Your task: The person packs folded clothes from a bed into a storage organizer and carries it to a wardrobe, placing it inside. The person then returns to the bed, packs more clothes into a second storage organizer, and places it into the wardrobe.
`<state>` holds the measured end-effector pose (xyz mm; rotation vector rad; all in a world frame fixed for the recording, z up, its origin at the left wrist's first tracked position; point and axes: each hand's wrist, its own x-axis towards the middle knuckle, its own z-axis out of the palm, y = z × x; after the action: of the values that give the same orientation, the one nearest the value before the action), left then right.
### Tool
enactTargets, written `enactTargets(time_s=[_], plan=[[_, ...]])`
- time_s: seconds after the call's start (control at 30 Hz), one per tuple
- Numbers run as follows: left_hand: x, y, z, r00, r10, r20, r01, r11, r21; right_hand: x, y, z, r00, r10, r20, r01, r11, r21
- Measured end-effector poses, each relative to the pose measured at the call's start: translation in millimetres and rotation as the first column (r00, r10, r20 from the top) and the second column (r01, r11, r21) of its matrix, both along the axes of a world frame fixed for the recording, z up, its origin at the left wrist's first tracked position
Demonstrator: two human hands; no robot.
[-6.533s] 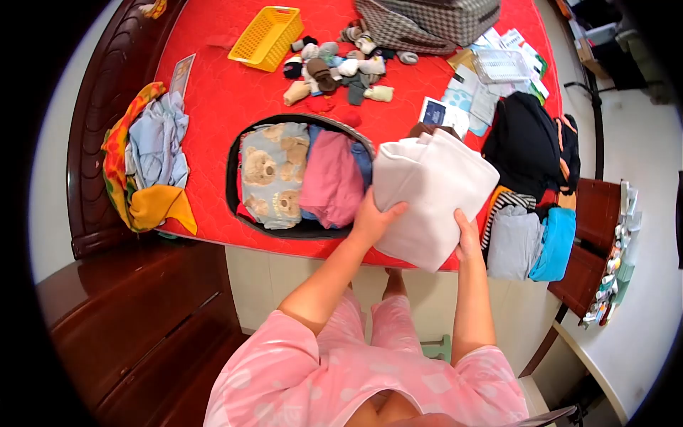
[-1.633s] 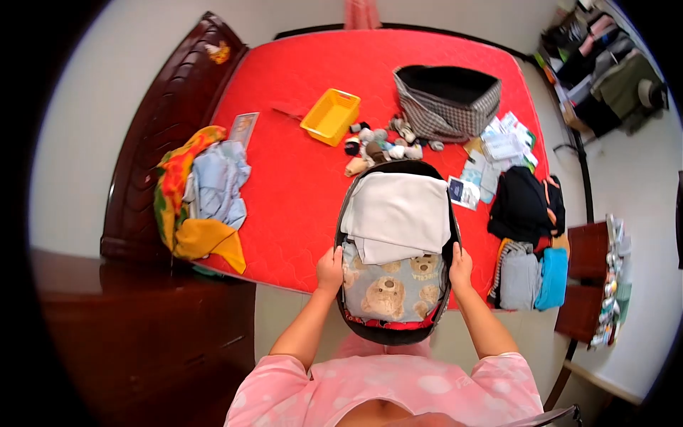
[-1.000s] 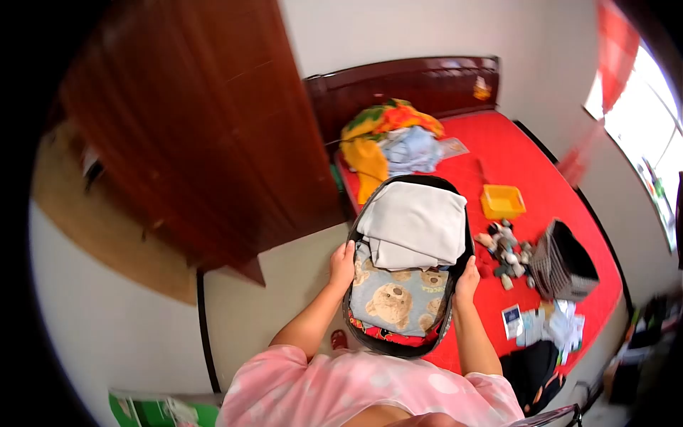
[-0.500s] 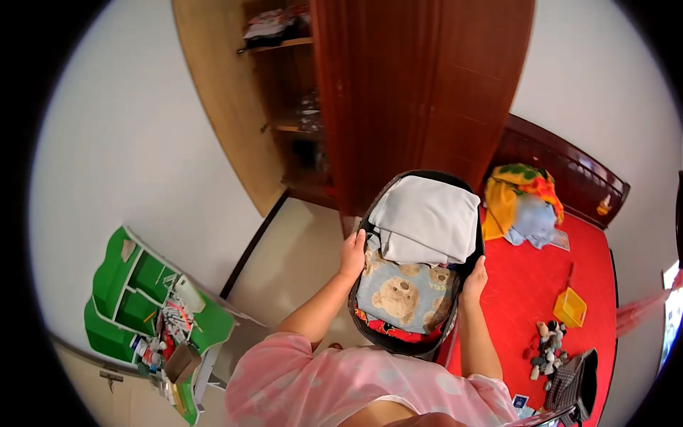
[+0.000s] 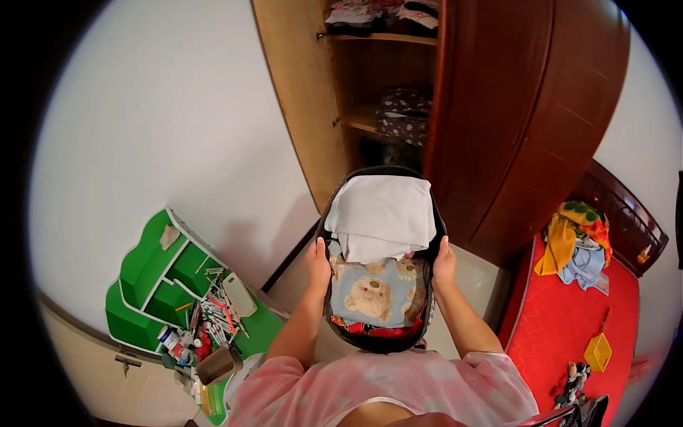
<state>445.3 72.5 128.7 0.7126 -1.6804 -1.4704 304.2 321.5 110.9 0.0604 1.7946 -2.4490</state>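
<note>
Between my two hands I carry a dark open storage case [image 5: 377, 346] in front of my body. My left hand [image 5: 318, 262] grips its left rim, thumb on top. On the opposite rim, my right hand [image 5: 444, 262] holds the same way. Inside the case, a folded light grey cloth [image 5: 380, 213] fills the far half. Nearer to me lies a folded blue-grey cloth with teddy bears [image 5: 370, 290], over a red patterned cloth [image 5: 380, 329]. The undersides of my fingers are hidden beneath the rim.
Ahead stands a wardrobe [image 5: 491, 107], its left section open, with folded clothes [image 5: 404, 114] on the shelves. A green desk [image 5: 260, 329] with pens and clutter is at left. At right, a red bed [image 5: 541, 341] bears heaped clothes [image 5: 580, 242] and a yellow basket [image 5: 598, 353].
My view has turned left, so the wardrobe and bed sit further right and more of the open shelves shows. The case has swung left with me, both hands still on its rim.
</note>
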Motion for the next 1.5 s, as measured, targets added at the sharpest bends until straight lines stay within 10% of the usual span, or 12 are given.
enactTargets(time_s=[0.73,1.5], plan=[[-196.2,-228.3,-13.5,0.973,0.213,0.089,-0.205,0.974,-0.092,-264.5,-270.1,-22.8,0.987,0.16,-0.034,-0.161,0.986,-0.033],[-483.7,-538.8,-8.4,0.99,-0.031,0.139,0.07,0.957,-0.283,-441.8,-513.4,-8.2,0.983,-0.176,0.048,0.177,0.984,-0.005]])
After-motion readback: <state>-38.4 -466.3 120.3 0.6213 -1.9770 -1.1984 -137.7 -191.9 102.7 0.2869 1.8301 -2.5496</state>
